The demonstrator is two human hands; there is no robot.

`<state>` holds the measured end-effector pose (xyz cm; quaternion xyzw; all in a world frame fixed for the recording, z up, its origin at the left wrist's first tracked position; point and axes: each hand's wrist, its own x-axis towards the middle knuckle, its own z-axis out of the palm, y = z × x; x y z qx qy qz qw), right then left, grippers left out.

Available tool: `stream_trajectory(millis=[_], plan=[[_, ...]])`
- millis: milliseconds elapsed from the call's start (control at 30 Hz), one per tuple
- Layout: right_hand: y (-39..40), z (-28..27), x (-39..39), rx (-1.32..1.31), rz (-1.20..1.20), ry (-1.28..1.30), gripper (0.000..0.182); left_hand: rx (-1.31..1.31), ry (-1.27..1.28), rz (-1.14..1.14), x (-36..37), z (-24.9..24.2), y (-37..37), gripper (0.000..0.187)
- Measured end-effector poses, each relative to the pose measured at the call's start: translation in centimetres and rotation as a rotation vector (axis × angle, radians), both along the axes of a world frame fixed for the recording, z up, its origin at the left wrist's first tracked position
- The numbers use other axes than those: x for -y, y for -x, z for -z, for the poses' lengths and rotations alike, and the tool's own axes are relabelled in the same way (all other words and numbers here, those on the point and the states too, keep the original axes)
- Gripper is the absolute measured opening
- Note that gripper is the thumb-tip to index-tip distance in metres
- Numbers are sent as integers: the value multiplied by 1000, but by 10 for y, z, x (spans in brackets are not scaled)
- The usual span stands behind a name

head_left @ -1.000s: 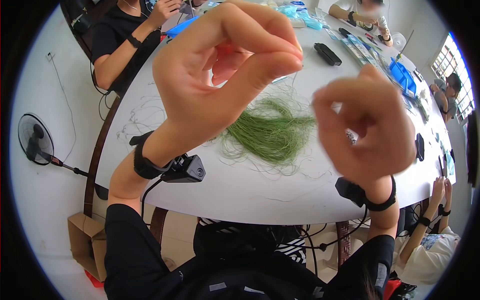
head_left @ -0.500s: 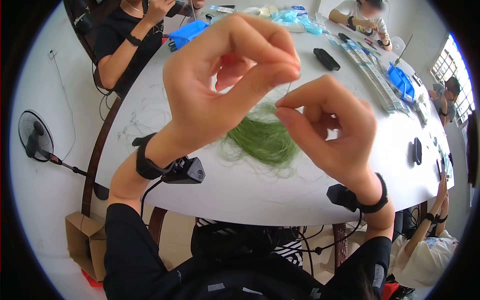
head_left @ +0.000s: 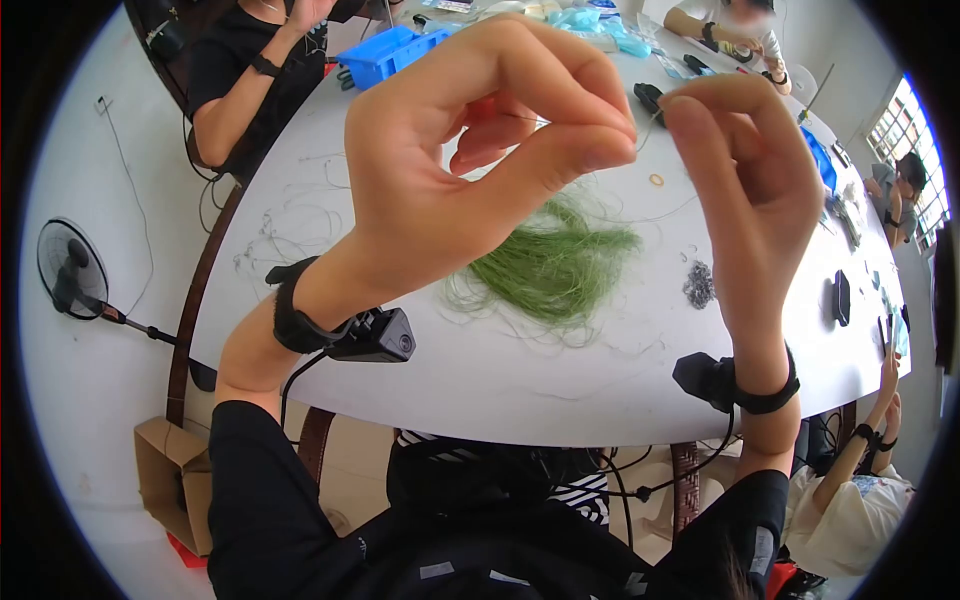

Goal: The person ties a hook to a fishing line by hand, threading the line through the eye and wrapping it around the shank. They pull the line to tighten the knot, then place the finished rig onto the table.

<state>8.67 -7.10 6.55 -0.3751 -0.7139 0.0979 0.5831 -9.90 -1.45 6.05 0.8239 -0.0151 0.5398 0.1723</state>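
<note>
My left hand (head_left: 470,150) is raised over the table, thumb and forefinger pinched together. Across a small gap, my right hand (head_left: 755,170) also pinches with thumb and forefinger. A very fine strand shows between the two sets of fingertips; whatever else they hold is too small to make out. Below the hands, a loose bundle of thin green strands (head_left: 555,265) lies on the white table (head_left: 480,400). Near my right wrist sits a small heap of tiny dark pieces (head_left: 699,286), too small to name. A small yellowish ring (head_left: 656,180) lies beyond the bundle.
A blue basket (head_left: 385,58) stands at the far left, and a black case (head_left: 648,98) lies partly behind my right fingers. Loose strands (head_left: 275,245) are scattered on the left. Other people sit around the table. A fan (head_left: 75,270) stands by the wall.
My right hand has moved up and to the right, its fingertips turning upward. My left hand has shifted slightly right. The dark heap and yellowish ring have come into view.
</note>
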Motion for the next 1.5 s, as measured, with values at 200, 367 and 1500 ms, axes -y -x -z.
stream_trajectory(millis=[200, 367, 1500], plan=[[2, 3, -4, -45, 36, -27, 10, -9, 70, -12, 5, 2, 1, 13], [6, -5, 5, -51, 40, 49, 10, 10, 39, 1, 0, 4, -1, 13], [5, 11, -21, -137, -87, 41, 10, 39, 140, -1, -10, 8, -3, 9]])
